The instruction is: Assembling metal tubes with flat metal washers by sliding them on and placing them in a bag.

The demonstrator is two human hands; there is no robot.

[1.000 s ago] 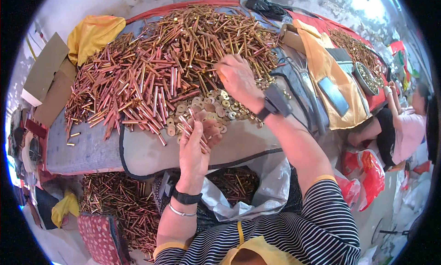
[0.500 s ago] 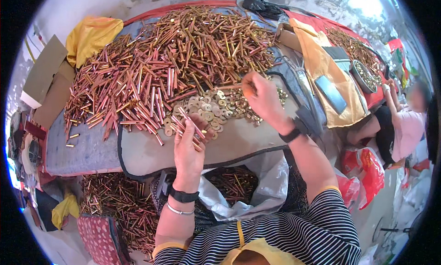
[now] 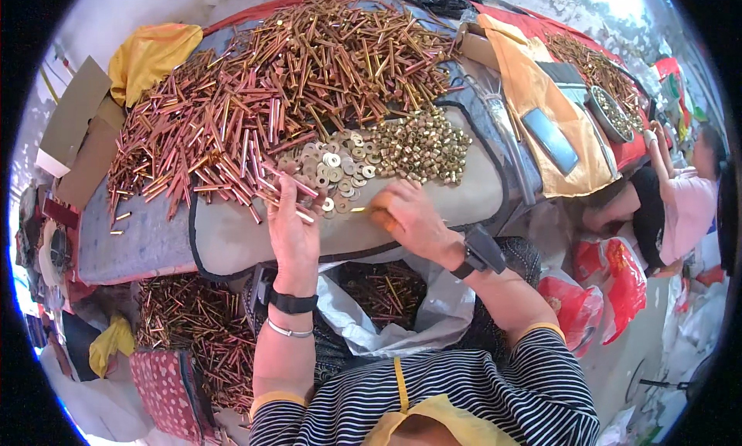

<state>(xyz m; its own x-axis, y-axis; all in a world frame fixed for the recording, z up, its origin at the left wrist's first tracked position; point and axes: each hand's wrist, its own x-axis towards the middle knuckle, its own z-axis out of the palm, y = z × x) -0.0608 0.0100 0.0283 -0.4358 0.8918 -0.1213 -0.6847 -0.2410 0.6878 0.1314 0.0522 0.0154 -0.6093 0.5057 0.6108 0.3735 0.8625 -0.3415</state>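
Several copper-coloured metal rods (image 3: 296,180) stick out of my left hand (image 3: 294,233), which is closed round them over the grey mat (image 3: 232,233). My right hand (image 3: 416,220) is low over the same mat, its fingers curled together and slightly blurred. A short gold-coloured piece (image 3: 358,209) shows beside its fingertips; whether the fingers grip it is unclear. Just beyond the hands lie loose flat washers (image 3: 340,168). To their right spreads a pile of small brass-coloured nuts (image 3: 425,146). A large heap of rods (image 3: 309,67) covers the table behind.
Below the mat, a white sack (image 3: 352,322) holds more rods between my legs. A phone (image 3: 550,141) lies on yellow cloth (image 3: 533,83) at right. Cardboard (image 3: 73,129) stands at left. Another person (image 3: 688,206) sits at far right, near a bowl of small parts (image 3: 610,115).
My right hand has come down and toward me, from above the nuts to the mat's near part, uncovering the nut pile. My left hand still holds rods, shifted slightly left in the picture.
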